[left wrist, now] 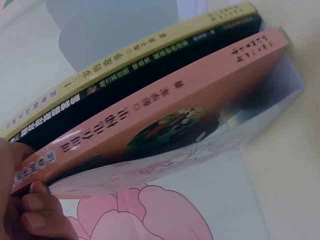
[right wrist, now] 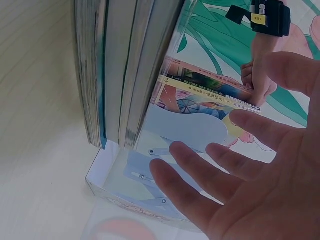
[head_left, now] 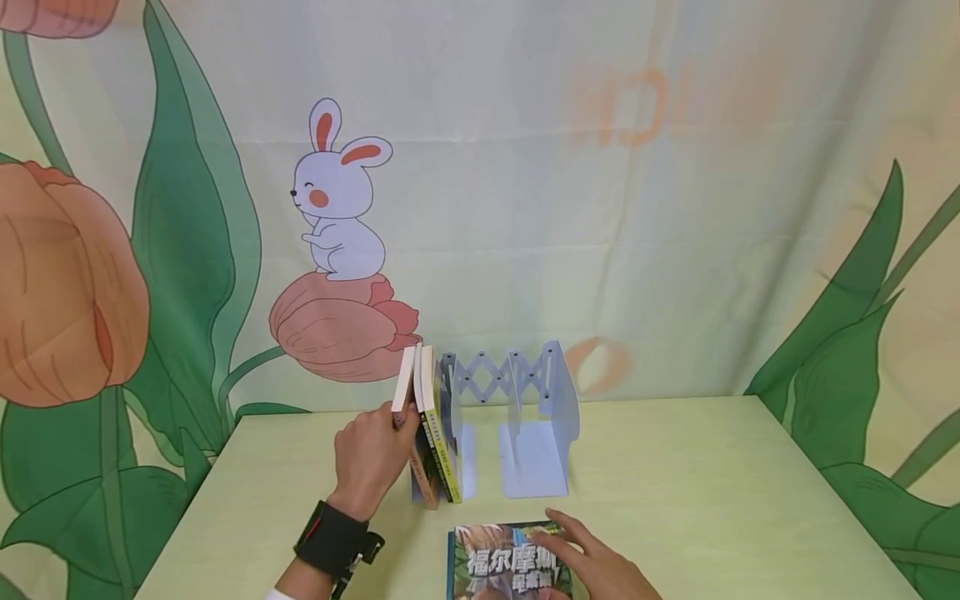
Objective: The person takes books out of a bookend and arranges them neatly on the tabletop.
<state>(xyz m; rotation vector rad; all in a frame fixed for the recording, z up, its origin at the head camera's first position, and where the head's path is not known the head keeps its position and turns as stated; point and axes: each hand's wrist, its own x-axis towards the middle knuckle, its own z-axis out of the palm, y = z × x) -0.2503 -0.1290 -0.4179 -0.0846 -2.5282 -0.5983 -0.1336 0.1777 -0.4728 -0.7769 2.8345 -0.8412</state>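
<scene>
My left hand [head_left: 375,450] pinches the top of a pink-spined book [left wrist: 115,112] between thumb and fingers. This book leans at the left end of a light-blue expandable book rack [head_left: 536,467]. Against it on the right stand a dark-spined book [left wrist: 165,62] and a yellow-spined book [left wrist: 125,52], both upright in the rack. My right hand [head_left: 603,567] is over a book with a colourful cover [head_left: 498,542] at the front edge of the view. In the right wrist view its fingers are spread, beside a stack of several books [right wrist: 127,75].
The rack's crossed lattice [head_left: 482,377] stretches along its back, between the books and the tall right end plate [head_left: 562,392]. The pale green table [head_left: 675,475] meets a printed curtain [head_left: 480,208] with a rabbit and tulips behind the rack.
</scene>
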